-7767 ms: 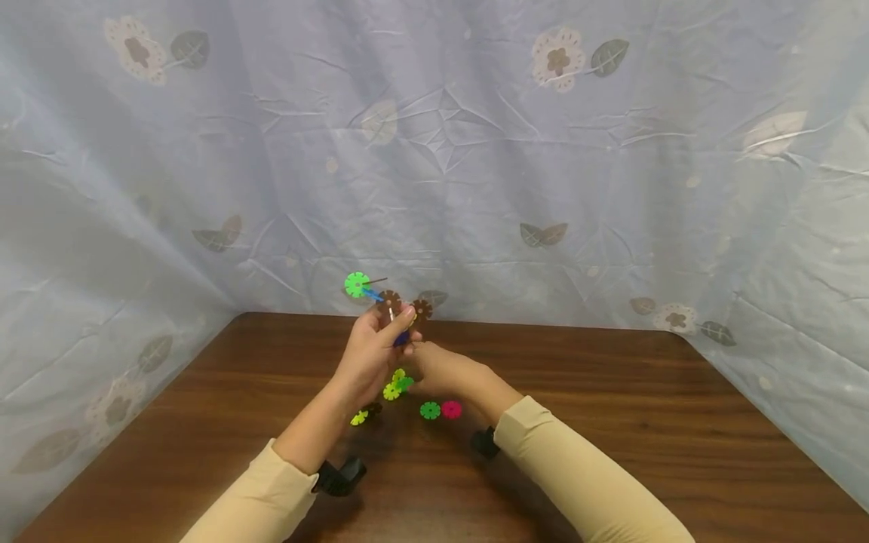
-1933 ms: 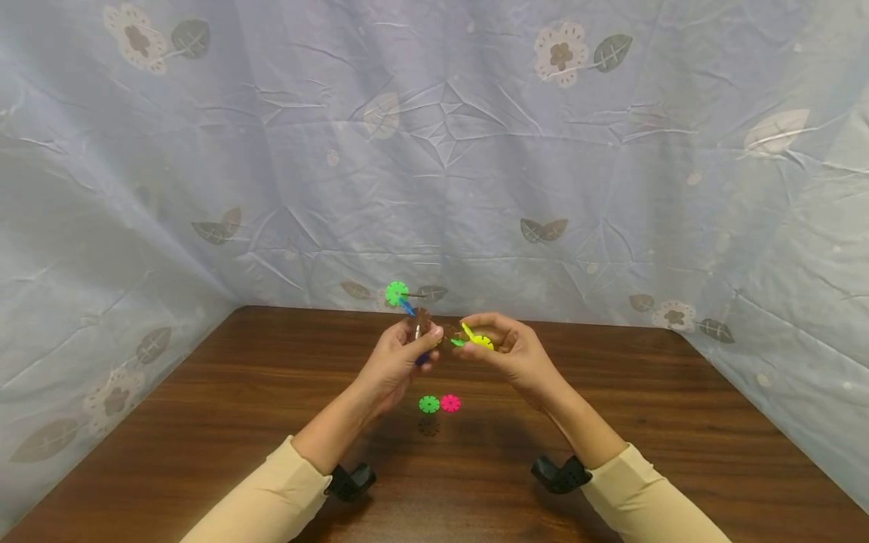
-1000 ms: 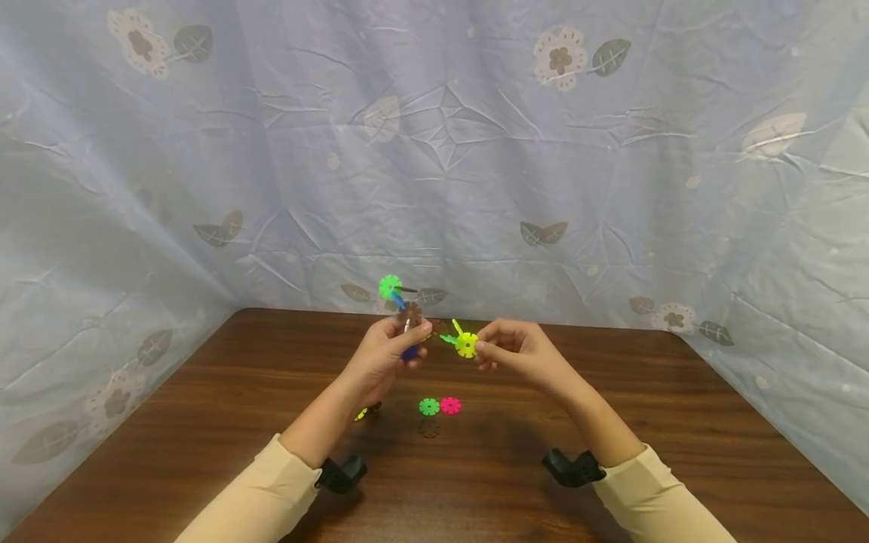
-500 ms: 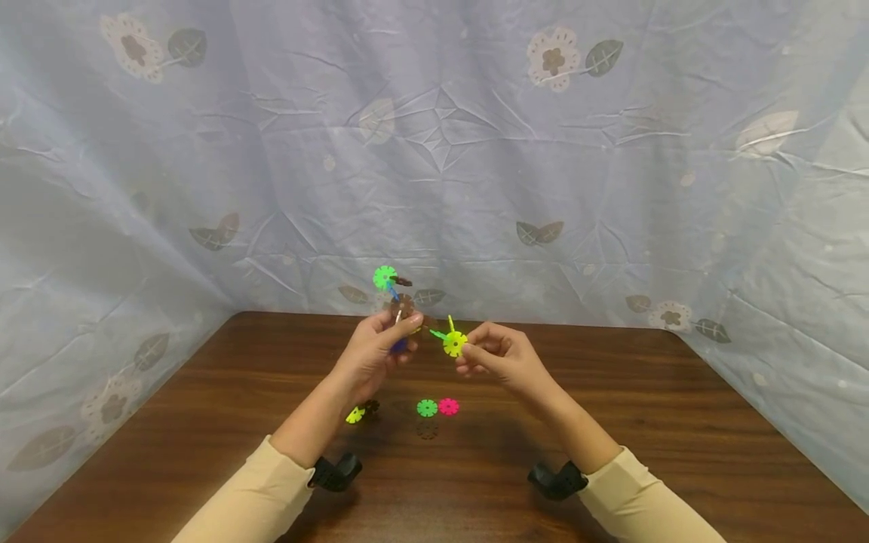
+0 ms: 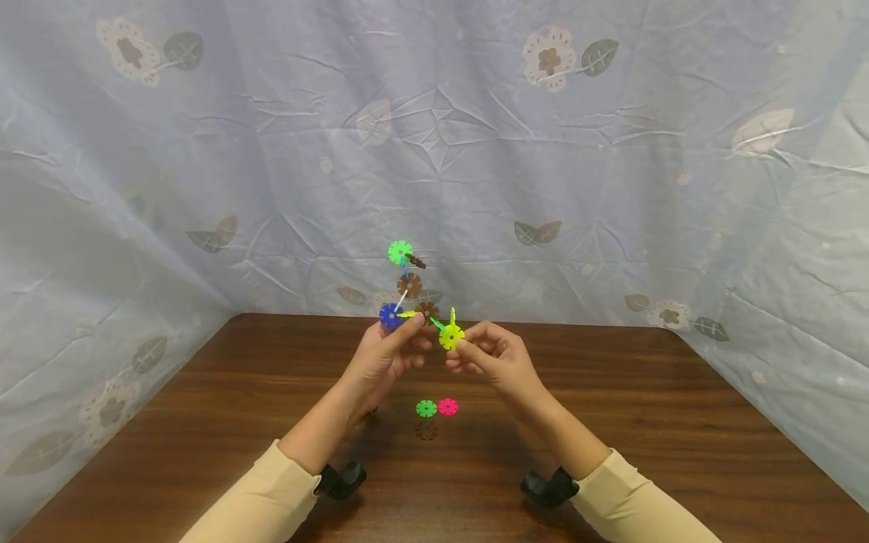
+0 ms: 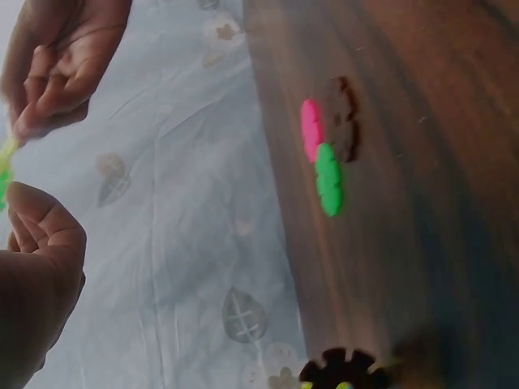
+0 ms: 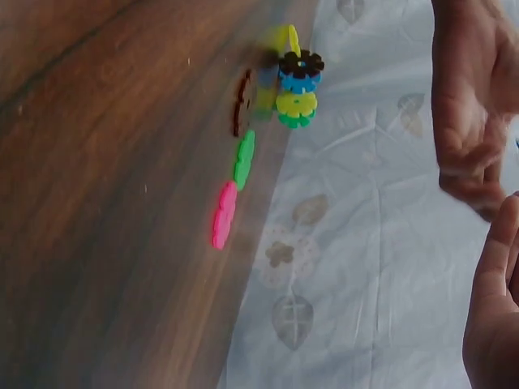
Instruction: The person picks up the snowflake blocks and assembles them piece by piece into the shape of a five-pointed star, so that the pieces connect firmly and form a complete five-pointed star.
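Observation:
My left hand (image 5: 383,354) grips a joined chain of notched plastic discs by its lower part. A light green disc (image 5: 400,253) tops the chain, with brown discs (image 5: 409,286), a dark blue disc (image 5: 391,316) and an edge-on white disc below. My right hand (image 5: 498,358) pinches a yellow disc (image 5: 451,338) between thumb and fingers; an upright yellow disc (image 5: 452,317) and a tilted green disc (image 5: 437,324) are joined to it. That green disc meets the lower brown disc (image 5: 427,311) at the left fingertips. Both hands are above the table.
On the wooden table (image 5: 611,422) lie a green disc (image 5: 426,408), a pink disc (image 5: 448,407) and a dark brown disc (image 5: 426,431). A joined cluster of discs (image 7: 298,81) stands near them, mostly hidden behind the left forearm in the head view. Patterned curtain (image 5: 434,151) surrounds the table.
Since the oldest frame, the right hand has picked up the yellow-green group from the table. Lately the left-hand chain has risen and turned, showing the dark blue disc; the right hand has come closer to it.

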### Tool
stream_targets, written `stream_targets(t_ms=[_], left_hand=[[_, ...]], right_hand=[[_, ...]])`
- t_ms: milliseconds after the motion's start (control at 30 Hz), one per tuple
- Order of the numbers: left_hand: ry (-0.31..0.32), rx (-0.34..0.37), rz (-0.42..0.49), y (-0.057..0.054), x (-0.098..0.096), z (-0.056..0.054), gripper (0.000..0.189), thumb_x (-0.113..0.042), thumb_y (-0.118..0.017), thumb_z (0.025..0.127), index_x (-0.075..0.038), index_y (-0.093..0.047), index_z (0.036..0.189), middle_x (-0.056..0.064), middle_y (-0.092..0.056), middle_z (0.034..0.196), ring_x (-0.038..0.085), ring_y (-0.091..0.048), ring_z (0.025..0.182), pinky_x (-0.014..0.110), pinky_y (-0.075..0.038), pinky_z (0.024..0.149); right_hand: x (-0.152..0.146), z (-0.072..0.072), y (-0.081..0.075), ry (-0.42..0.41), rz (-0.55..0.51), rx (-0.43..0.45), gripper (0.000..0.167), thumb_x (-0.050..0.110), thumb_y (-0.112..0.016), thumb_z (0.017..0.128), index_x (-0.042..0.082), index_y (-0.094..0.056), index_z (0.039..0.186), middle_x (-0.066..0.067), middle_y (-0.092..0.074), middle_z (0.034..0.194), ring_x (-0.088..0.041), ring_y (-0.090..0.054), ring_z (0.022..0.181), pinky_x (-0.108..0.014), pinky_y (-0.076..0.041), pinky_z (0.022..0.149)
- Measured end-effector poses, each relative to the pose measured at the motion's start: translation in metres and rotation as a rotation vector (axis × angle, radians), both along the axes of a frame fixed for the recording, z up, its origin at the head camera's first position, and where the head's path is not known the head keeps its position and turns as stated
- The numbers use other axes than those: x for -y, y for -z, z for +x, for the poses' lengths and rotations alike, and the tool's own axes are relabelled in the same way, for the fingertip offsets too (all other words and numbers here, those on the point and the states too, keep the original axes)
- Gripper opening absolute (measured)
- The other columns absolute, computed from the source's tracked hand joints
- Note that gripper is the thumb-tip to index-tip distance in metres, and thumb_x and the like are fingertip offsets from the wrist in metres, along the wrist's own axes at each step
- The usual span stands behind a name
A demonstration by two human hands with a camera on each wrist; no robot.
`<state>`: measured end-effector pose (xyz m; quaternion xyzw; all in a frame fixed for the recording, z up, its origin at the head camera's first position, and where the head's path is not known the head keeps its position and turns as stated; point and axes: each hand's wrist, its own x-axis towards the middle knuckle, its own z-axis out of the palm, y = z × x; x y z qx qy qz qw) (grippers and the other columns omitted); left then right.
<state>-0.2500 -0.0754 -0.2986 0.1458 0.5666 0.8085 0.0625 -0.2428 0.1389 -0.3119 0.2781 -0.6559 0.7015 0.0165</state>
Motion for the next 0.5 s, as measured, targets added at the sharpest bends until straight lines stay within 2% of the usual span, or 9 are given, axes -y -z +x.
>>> stream_targets(t_ms=[67,167,300,367,500], left_hand=[[0.015,-0.018,-0.034,0.002,-0.003,0.001,0.011,-0.023,-0.057,0.107,-0.013,-0.062,0.106,-0.007,-0.071,0.095,0.009,-0.066,0.086,0.022,-0.055,0.071],[0.007,-0.051,-0.1,0.004,-0.008,0.005,0.023,-0.023,-0.059,0.106,-0.005,-0.063,0.12,-0.007,-0.07,0.106,0.009,-0.065,0.089,0.022,-0.054,0.072],[-0.006,-0.075,-0.141,0.003,-0.013,0.008,0.044,-0.022,-0.06,0.106,0.003,-0.056,0.142,-0.008,-0.071,0.108,0.008,-0.067,0.083,0.023,-0.055,0.072],[-0.003,-0.075,-0.139,0.003,-0.014,0.009,0.042,-0.022,-0.059,0.106,0.003,-0.056,0.14,-0.008,-0.07,0.099,0.008,-0.069,0.077,0.024,-0.057,0.073],[-0.009,-0.07,-0.14,0.004,-0.016,0.01,0.04,-0.023,-0.059,0.107,0.002,-0.056,0.138,-0.007,-0.068,0.093,0.008,-0.07,0.07,0.026,-0.06,0.073]], right_hand=[[0.003,0.002,-0.001,-0.005,-0.011,0.015,0.007,0.003,-0.061,0.104,0.009,-0.063,0.101,0.004,-0.079,0.089,-0.012,-0.078,0.085,-0.032,-0.065,0.085],[0.007,0.004,0.0,-0.013,-0.016,0.02,0.003,0.002,-0.061,0.104,0.005,-0.062,0.102,0.004,-0.079,0.089,-0.011,-0.078,0.085,-0.032,-0.065,0.085],[0.01,0.005,0.001,-0.017,-0.003,0.009,0.006,0.006,-0.063,0.104,0.0,-0.061,0.103,0.004,-0.079,0.09,-0.011,-0.078,0.086,-0.034,-0.065,0.085],[0.011,0.006,0.002,-0.009,0.008,0.013,0.004,0.007,-0.064,0.104,0.004,-0.062,0.102,0.004,-0.079,0.089,-0.011,-0.078,0.085,-0.035,-0.065,0.085],[0.011,0.006,0.004,0.002,0.019,0.018,0.004,0.008,-0.064,0.104,0.004,-0.063,0.102,0.004,-0.079,0.089,-0.012,-0.078,0.084,-0.038,-0.065,0.086]])
